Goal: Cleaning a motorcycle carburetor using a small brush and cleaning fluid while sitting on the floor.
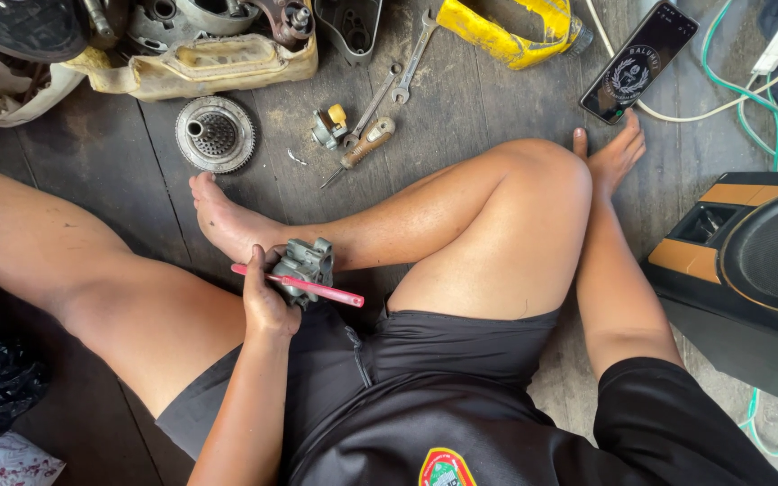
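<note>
My left hand (266, 301) is closed around a small grey metal engine part (304, 264) and holds a pink brush handle (317, 290) across it. The part sits just in front of my bare foot (222, 220), above my lap. My right hand (614, 151) rests on the dark wooden floor beyond my raised knee, beside a black phone (639, 61). It holds nothing, and its thumb is spread from the fingers.
On the floor ahead lie a round toothed metal disc (215, 133), two wrenches (407, 63), a wooden-handled screwdriver (364, 144) and a small fitting (329, 123). A cream tray of parts (204, 65) and a yellow object (506, 31) sit farther back. A black-and-orange speaker (749, 261) and cables are at the right.
</note>
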